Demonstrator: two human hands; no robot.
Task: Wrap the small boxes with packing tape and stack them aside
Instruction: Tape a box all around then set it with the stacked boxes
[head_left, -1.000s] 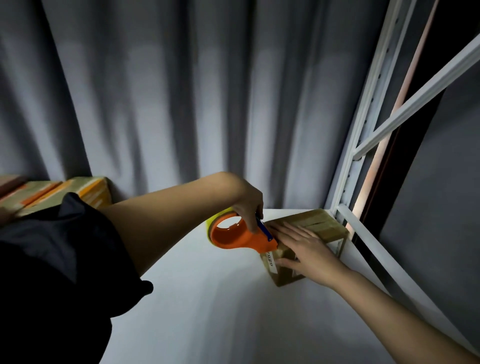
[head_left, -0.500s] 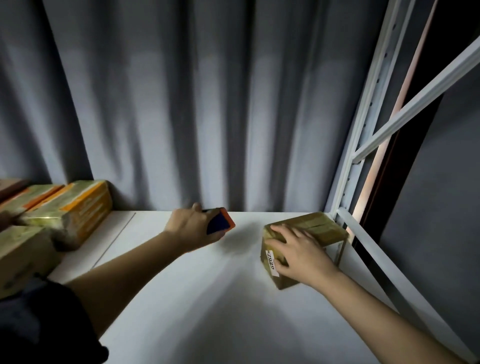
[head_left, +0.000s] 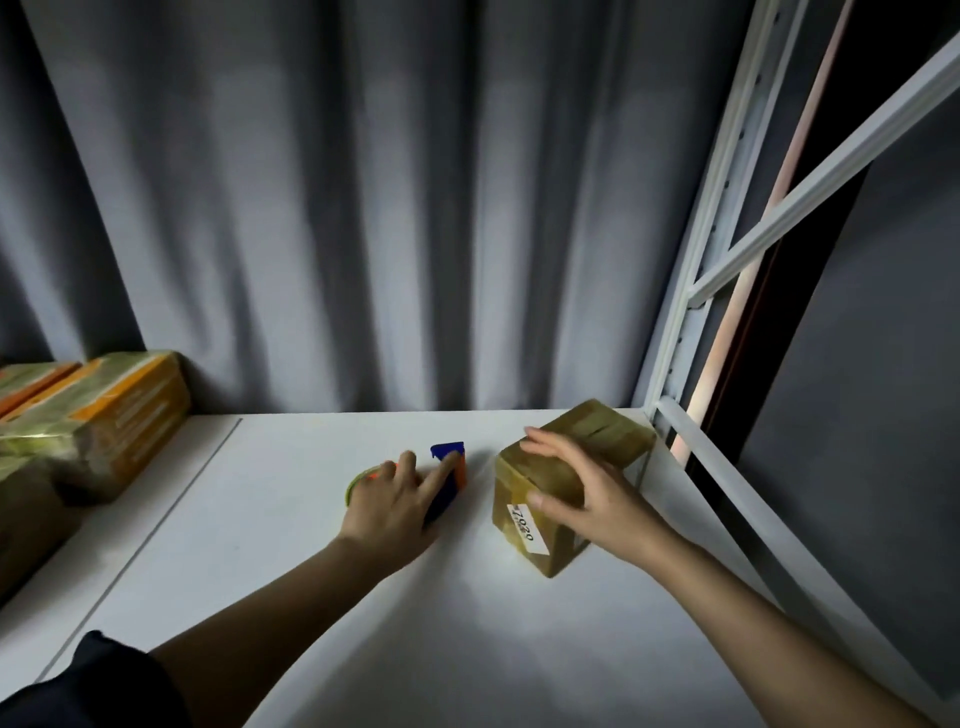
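Small brown tape-wrapped cardboard box (head_left: 566, 480) with white label sits on white table (head_left: 311, 597), long axis toward far-right. Right hand (head_left: 587, 499) grips its top, thumb on near face. Left hand (head_left: 395, 499), fingers spread, rests on orange-blue tape dispenser (head_left: 447, 475) just left of box. Right hand nearer; stacked wrapped boxes (head_left: 104, 415) well left.

Left hand (head_left: 387, 506) rests on orange-blue plastic tape dispenser (head_left: 448, 478); right hand (head_left: 597, 499) grips taped brown cardboard box (head_left: 550, 467) on white worktop (head_left: 311, 545).
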